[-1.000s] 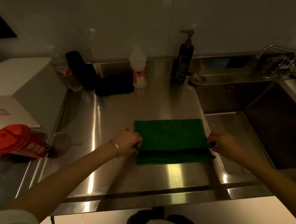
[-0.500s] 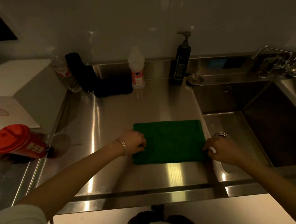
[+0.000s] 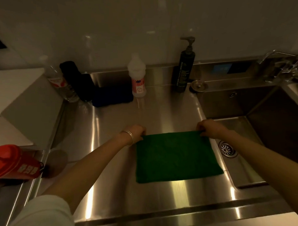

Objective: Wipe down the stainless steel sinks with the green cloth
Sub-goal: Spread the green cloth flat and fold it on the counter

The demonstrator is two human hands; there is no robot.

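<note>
The green cloth point(image 3: 176, 155) lies flat and folded on the stainless steel counter point(image 3: 155, 116), its right edge at the lip of the sink. My left hand point(image 3: 137, 132), with a bangle at the wrist, pinches the cloth's far left corner. My right hand point(image 3: 210, 128) pinches the far right corner. To the right lies the steel sink point(image 3: 256, 126), with a shallow step holding a round drain point(image 3: 227, 149) and a deeper basin behind it.
Along the back wall stand a white bottle point(image 3: 137, 76), a dark pump bottle point(image 3: 184, 67), a clear bottle point(image 3: 62, 85) and dark folded items point(image 3: 93, 91). A red cup point(image 3: 13, 163) lies at the left by a white box point(image 3: 17, 100). A tap point(image 3: 281, 64) is at the far right.
Both hands moved from the cloth's near side edges up to its far corners. The cloth now lies as a flat rectangle, and the view has shifted closer over it.
</note>
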